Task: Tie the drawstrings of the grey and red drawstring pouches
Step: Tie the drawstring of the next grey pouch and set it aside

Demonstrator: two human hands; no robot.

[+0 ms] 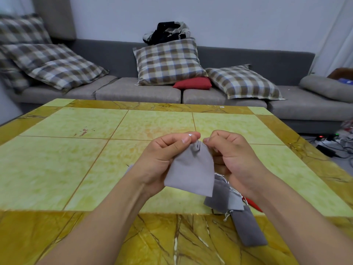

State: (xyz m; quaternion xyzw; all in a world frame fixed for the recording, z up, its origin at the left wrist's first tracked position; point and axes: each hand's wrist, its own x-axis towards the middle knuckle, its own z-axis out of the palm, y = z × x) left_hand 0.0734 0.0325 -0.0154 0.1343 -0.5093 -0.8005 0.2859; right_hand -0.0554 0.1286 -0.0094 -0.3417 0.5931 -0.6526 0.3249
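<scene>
Grey pouch (191,169) is light, limp felt; our left hand (162,155) and right hand (231,155) pinch its gathered neck. We'd grip cords there.

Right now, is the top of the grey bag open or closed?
Closed: the light grey pouch has its top bunched tight between both hands' fingertips.

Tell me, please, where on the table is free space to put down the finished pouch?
The table is bare left of the left hand and beyond both hands toward the sofa. It is crowded under the right hand, where the grey pouches lie.
</scene>
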